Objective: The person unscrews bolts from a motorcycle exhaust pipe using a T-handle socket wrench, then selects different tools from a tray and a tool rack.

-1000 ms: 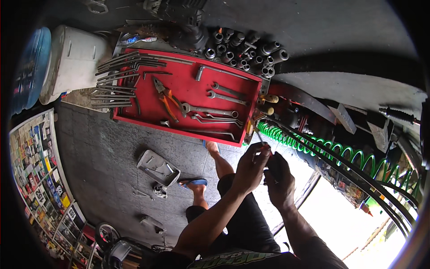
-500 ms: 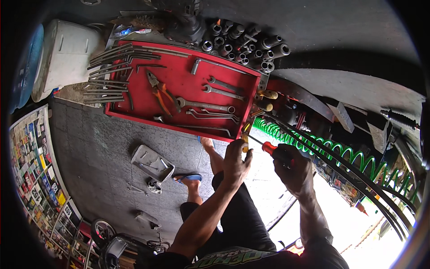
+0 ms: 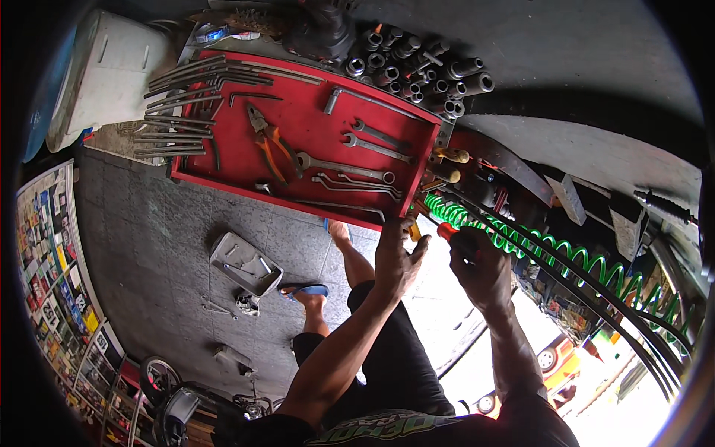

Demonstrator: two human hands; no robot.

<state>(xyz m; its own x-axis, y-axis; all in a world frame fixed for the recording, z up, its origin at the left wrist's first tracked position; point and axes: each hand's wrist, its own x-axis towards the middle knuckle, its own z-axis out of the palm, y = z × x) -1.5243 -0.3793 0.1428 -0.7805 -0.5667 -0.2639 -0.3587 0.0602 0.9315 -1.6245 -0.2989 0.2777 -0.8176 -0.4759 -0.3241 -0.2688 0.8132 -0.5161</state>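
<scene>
My left hand is at the near right corner of the red tray, its fingers closed round a yellow handle that looks like a screwdriver's. Just to the right, my right hand grips a screwdriver with a red and black handle. Its thin shaft points up and left toward the tray's corner; the tip is hard to make out. More handled tools stick out along the tray's right side. In the tray lie orange-handled pliers, several wrenches and hex keys.
Sockets stand behind the tray. A green coiled hose and black cables run along the right. On the floor sit a grey parts bin and loose tools. A white container is at the far left, above a stocked display rack.
The right hand and its screwdriver have moved slightly up and left, nearer the tray corner. The left hand has risen a little against the tray's edge. The view has shifted slightly.
</scene>
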